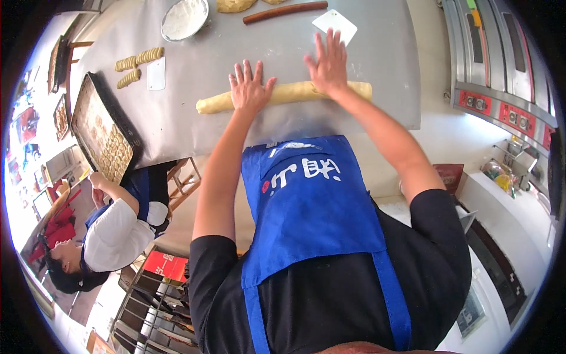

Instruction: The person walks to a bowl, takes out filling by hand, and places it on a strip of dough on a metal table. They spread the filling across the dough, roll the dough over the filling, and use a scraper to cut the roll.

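Note:
A long pale-yellow roll of dough [290, 93] lies crosswise on the grey metal table [194, 135] in front of me. On its left part rests my left hand [249, 88], palm down with the fingers spread. My right hand [328, 65] lies flat across the right part, its fingers apart and reaching past the roll. Neither hand wraps round the dough. Just beyond my right fingertips is a white dough scraper [335, 27]. A brown wooden rolling pin [285, 12] lies farther back, beside larger lumps of dough [236, 5].
A white bowl of flour [185, 20] stands at the back left. Near it are sliced dough pieces [150, 55] and another white scraper [156, 74]. A co-worker [118, 230] is at the left by a black baking tray [94, 112] with small pieces. Ovens [501, 59] stand at the right.

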The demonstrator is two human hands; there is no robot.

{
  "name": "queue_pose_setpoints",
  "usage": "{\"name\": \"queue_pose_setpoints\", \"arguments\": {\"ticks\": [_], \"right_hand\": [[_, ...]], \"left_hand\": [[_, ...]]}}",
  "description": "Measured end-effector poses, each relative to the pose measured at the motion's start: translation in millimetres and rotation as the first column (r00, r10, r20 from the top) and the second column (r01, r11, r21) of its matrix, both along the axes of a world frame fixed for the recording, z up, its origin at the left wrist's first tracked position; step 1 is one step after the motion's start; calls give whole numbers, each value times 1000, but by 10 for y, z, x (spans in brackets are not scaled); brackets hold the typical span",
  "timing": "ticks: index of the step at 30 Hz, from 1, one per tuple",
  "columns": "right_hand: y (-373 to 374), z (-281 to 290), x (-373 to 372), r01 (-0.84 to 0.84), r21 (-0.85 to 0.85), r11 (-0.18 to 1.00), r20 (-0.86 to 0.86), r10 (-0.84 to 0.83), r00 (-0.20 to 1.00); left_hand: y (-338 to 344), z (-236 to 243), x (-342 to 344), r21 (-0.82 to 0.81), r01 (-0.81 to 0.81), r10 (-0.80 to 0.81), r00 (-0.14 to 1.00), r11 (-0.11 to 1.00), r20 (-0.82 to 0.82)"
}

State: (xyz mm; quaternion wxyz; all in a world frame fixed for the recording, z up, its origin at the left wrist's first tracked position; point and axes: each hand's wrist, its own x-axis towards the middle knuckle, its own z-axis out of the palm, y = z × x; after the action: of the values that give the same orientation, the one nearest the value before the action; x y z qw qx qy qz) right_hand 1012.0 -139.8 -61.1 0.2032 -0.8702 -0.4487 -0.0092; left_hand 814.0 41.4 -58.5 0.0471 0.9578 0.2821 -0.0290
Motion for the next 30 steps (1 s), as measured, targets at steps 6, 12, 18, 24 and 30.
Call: {"name": "queue_pose_setpoints", "arguments": {"ticks": [6,12,18,24,30], "right_hand": [[46,-146,-418,-28,-245,969,91,51,994],[481,-20,-766,-73,-99,992,-70,66,995],[513,44,-1034,-103,-304,947,-3,107,994],[792,125,-1555,-161,-117,980,-52,156,986],[928,263,-1705,-204,-218,954,-46,199,979]], "left_hand": [[106,54,-315,-140,-43,33,997,989,-73],[598,10,-762,79,-242,236,969,967,76],[573,78,-1049,17,-218,215,971,976,100],[603,95,-1409,44,-330,313,924,943,221],[760,12,-1663,-42,-433,424,853,901,305]]}}
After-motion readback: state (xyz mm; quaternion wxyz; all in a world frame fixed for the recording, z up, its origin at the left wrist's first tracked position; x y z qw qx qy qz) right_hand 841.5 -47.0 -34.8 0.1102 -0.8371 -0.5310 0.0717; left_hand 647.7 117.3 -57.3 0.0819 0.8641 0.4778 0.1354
